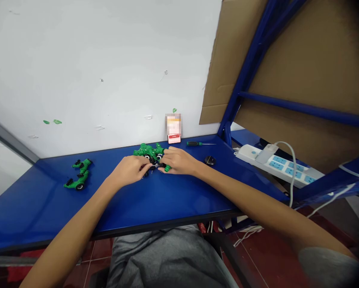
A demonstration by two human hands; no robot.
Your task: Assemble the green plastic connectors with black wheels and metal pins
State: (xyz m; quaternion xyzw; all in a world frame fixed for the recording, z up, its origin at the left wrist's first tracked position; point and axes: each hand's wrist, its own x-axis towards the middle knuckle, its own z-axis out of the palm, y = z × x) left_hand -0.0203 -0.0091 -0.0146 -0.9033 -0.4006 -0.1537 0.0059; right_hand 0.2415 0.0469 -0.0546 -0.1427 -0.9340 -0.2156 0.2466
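Assembly work at the wheels, as I read it: left hand [128, 170] and right hand [179, 161] curl close, fingertips meeting over green plastic wheeled parts [148, 151], any pinch hidden; next move calls for a steady hold; screwdriver [197, 143] lies past the right fingers

Your left grip [128, 170] and right grip [179, 161] are working over glossy green plastic parts [148, 151]. Beneath the grips, the surface [47, 208] is showing smooth, glossy blue paint, and beyond the right grip, a screwdriver [194, 143] is showing a plastic handle and thin metal shaft.
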